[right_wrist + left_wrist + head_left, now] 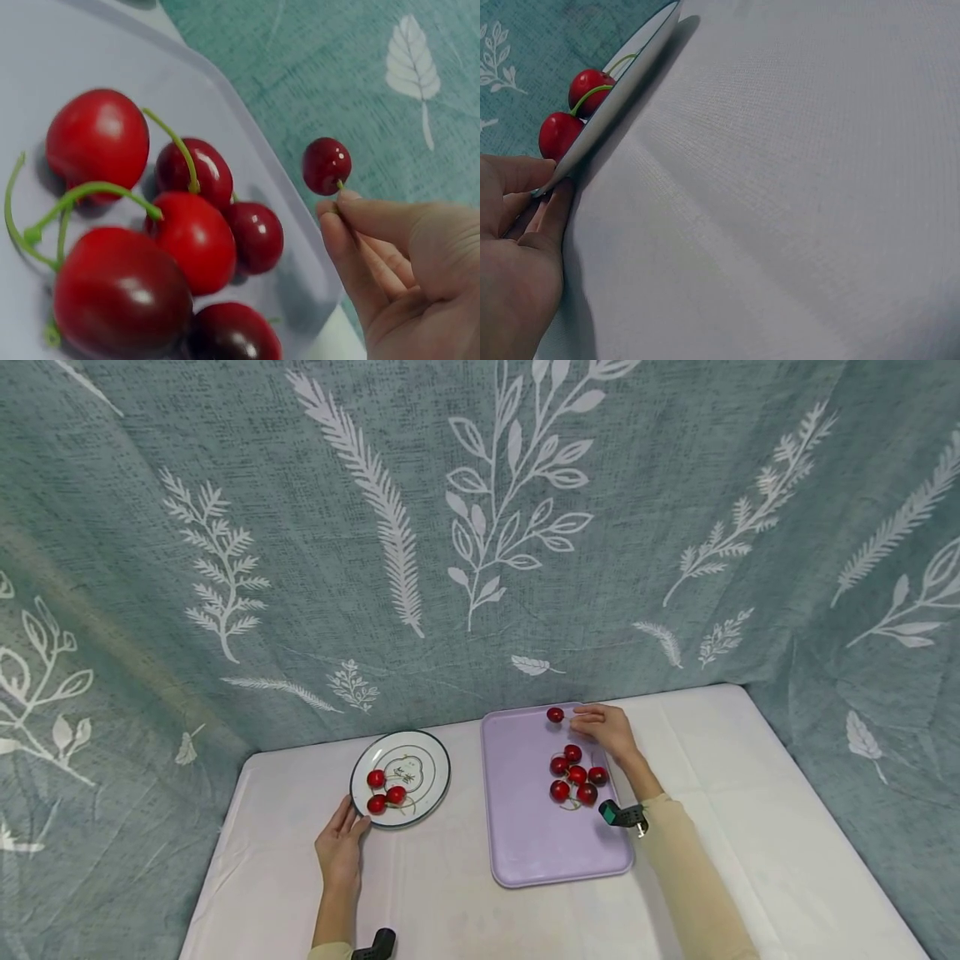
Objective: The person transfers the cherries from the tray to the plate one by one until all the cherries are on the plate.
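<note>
My right hand (pixel 606 727) pinches a dark red cherry (pixel 327 166) by its stem, between thumb and fingertips. In the head view this cherry shows over the far end of a lilac tray (pixel 525 852). A cluster of several red cherries (pixel 577 775) with green stems lies on the tray, nearer than that hand. My left hand (pixel 341 845) grips the near left rim of a white plate (pixel 435 802) with a dark edge, thumb above and fingers below in the left wrist view. On the plate sit three red cherries (pixel 396 794), their stems pointing right.
A white cloth (pixel 435 893) covers the table, with the plate at left and the tray right of it. Behind the table's far edge hangs a teal curtain (pixel 420 677) with white leaf prints; it also stands at both sides.
</note>
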